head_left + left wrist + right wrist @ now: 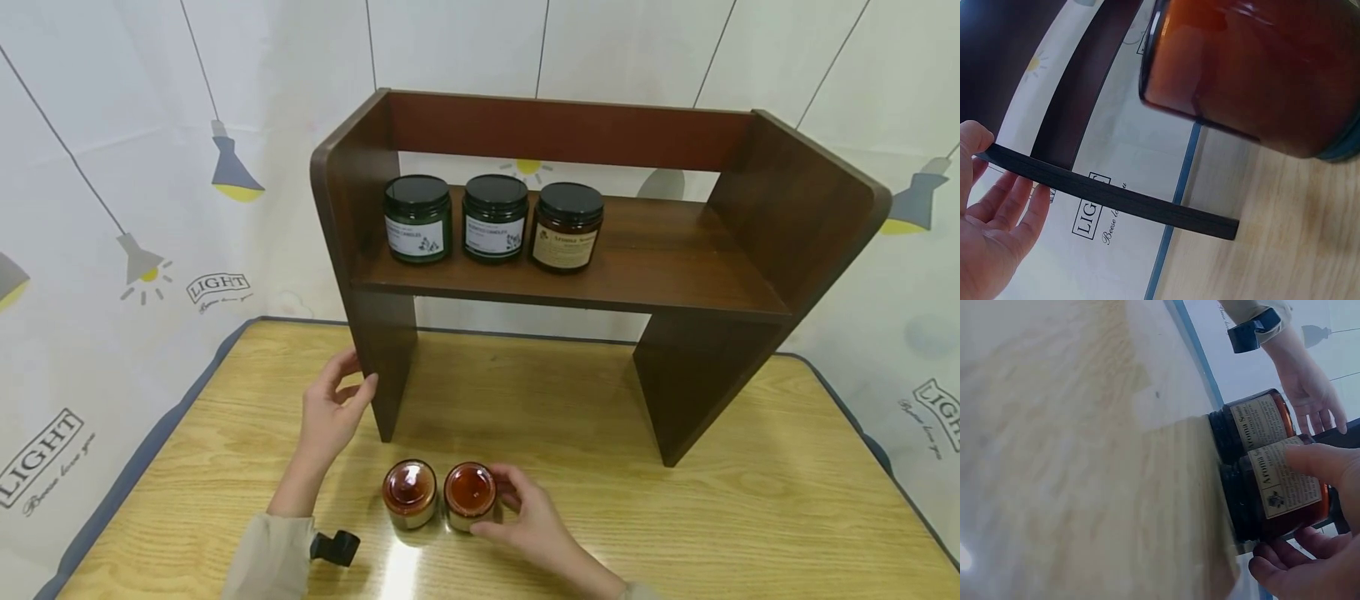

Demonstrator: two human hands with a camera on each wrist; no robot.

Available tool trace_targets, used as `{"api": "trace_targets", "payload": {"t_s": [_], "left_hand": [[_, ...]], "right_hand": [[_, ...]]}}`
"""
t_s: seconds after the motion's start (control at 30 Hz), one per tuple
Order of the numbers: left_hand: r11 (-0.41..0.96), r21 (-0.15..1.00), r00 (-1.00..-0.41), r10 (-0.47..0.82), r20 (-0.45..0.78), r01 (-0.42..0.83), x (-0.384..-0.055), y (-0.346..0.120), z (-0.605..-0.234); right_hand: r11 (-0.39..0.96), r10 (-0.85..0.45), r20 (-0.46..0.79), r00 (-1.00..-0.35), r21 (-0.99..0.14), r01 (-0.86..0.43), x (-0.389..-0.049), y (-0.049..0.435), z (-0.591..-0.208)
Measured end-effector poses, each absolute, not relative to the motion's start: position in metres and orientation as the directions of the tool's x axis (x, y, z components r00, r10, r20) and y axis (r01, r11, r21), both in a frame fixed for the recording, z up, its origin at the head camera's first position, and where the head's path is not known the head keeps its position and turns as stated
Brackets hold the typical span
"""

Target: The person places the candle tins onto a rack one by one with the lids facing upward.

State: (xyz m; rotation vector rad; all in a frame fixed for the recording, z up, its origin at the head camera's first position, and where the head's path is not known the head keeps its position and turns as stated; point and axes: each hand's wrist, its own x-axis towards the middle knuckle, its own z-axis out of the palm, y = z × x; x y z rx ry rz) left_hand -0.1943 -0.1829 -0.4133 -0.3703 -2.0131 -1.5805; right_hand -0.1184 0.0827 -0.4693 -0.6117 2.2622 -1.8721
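Observation:
Two amber candle jars stand upside down on the table, their dark lids underneath. My right hand (532, 517) has thumb and fingers around the right candle jar (470, 490); the right wrist view shows the thumb on its cream label (1285, 478). Close beside it is the left candle jar (409, 493), which no hand touches. At the left side panel of a dark brown wooden shelf (570, 292), my left hand (330, 408) pinches the edge, as the left wrist view shows, with the thumb (975, 136) on one face and fingers on the other.
On the shelf board stand two green candle jars, the left one (417, 221) and the middle one (495, 218), and an amber candle jar (567, 227), all with black lids up. A printed cloth (150, 100) surrounds the wooden table (750, 517).

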Motion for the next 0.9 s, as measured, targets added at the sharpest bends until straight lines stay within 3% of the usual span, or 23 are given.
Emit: {"api": "trace_targets", "payload": {"t_s": [0.63,0.9], "left_hand": [[0.263,0.814,-0.820,-0.119,0.560,0.518,-0.179,-0.172,-0.388],[0.240,0.814,-0.816,-0.119,0.566,0.530,-0.194,-0.182,-0.413]], "right_hand": [[0.341,-0.402,0.166,-0.901,-0.885,-0.316,-0.123,0.073,-0.474],[0.329,-0.366,0.135,-0.921,-0.907,-0.264,-0.125,0.074,-0.478]]}}
